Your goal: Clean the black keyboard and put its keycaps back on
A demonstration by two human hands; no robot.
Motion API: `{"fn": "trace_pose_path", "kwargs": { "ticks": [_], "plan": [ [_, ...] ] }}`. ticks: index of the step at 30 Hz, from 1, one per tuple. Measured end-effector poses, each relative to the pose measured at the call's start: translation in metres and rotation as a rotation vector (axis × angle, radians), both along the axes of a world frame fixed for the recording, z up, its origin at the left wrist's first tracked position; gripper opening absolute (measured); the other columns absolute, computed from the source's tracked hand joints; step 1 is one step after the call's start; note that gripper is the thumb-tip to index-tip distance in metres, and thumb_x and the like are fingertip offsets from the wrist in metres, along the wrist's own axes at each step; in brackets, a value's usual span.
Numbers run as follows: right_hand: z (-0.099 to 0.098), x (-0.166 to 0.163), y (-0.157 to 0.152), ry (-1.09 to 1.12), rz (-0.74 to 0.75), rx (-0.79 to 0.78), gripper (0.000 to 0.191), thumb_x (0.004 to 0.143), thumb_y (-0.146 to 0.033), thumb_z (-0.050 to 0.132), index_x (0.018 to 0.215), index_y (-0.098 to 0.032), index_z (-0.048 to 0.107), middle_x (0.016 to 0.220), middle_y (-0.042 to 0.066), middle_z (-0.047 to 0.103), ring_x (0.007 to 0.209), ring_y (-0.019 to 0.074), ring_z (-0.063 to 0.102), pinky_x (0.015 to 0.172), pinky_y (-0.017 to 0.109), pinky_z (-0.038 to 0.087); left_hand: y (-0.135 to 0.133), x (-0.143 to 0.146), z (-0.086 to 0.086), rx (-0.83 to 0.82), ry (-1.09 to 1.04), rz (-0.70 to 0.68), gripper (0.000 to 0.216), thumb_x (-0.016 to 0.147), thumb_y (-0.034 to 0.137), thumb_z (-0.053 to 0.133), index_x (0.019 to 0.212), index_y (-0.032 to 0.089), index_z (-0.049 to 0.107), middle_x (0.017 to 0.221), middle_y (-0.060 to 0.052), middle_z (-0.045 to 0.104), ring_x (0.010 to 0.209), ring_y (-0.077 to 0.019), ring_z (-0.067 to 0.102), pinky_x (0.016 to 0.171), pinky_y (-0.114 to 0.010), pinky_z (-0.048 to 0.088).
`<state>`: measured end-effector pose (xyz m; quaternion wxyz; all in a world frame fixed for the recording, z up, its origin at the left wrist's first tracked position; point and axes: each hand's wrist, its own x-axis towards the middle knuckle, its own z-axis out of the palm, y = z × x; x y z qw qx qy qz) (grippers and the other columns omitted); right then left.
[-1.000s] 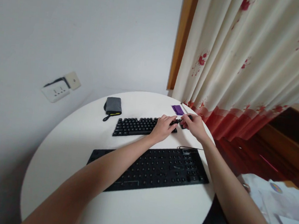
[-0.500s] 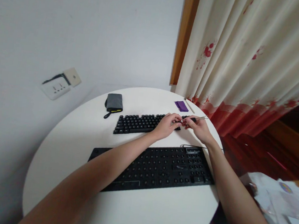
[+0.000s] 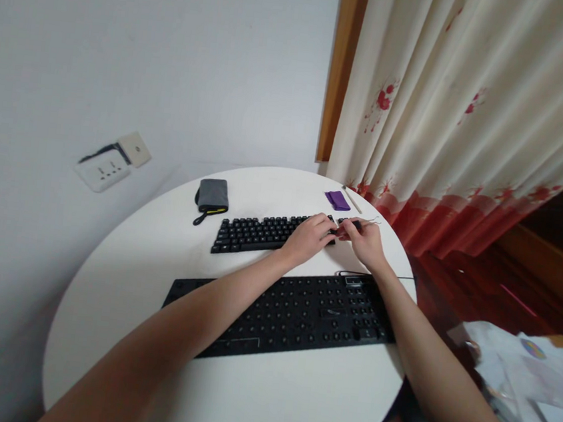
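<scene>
Both my hands meet over the right end of a block of black keycaps laid out in keyboard rows on the white round table. My left hand is closed, its thumb and fingertips pinched together close to the right hand; what they hold is too small to make out. My right hand is closed around a wire keycap puller, whose thin wires stick out to the right. Nearer to me lies a black keyboard base with its key stems bare, partly covered by my left forearm.
A grey cloth pouch with a black loop lies at the back left. Behind my hands are a purple folded cloth and a thin brush. A black cable runs over the right edge. White bags are at the lower right.
The whole view has shifted slightly. My hands stay together at the same keycaps, with fingers moved a little and the puller's wires turned slightly lower.
</scene>
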<state>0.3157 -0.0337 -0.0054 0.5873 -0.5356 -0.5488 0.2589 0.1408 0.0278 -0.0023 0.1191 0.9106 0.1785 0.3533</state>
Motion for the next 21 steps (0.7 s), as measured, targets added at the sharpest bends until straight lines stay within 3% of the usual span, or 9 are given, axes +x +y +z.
{"fn": "trace_pose_path", "kwargs": {
  "ticks": [5,12,17,21],
  "plan": [
    [0.001,-0.002,0.001,0.043,0.000,-0.016,0.047,0.081,-0.062,0.066,0.078,-0.015,0.069,0.072,0.009,0.073,0.060,0.0178,0.068,0.062,0.032,0.059,-0.004,0.001,0.001,0.014,0.000,0.015,0.012,0.092,0.015,0.060,0.101,0.019,0.066,0.103,-0.007,0.065,0.101,-0.0200,0.061,0.093,-0.039,0.051],
    [0.005,0.011,0.004,0.214,-0.333,0.112,0.038,0.085,-0.055,0.061,0.075,-0.018,0.063,0.071,0.010,0.073,0.062,0.0217,0.070,0.055,0.032,0.058,0.005,-0.005,0.023,-0.130,-0.130,0.088,0.020,0.090,0.017,0.059,0.104,0.018,0.072,0.092,-0.006,0.069,0.080,-0.0153,0.063,0.078,-0.031,0.054],
    [0.008,0.019,0.006,0.222,-0.428,0.162,0.035,0.088,-0.050,0.057,0.076,-0.018,0.063,0.068,0.008,0.072,0.058,0.0207,0.069,0.052,0.030,0.055,0.018,0.007,0.041,-0.179,0.114,-0.064,0.016,0.088,0.024,0.063,0.097,0.021,0.076,0.088,-0.004,0.074,0.075,-0.0155,0.064,0.074,-0.031,0.052],
    [0.008,0.022,0.005,0.211,-0.477,0.194,0.037,0.089,-0.050,0.054,0.077,-0.017,0.064,0.068,0.007,0.071,0.057,0.0195,0.068,0.049,0.028,0.053,0.012,0.028,0.032,-0.039,0.266,-0.091,0.014,0.086,0.025,0.068,0.098,0.022,0.075,0.093,-0.004,0.075,0.088,-0.0210,0.066,0.086,-0.038,0.050]
  ]
}}
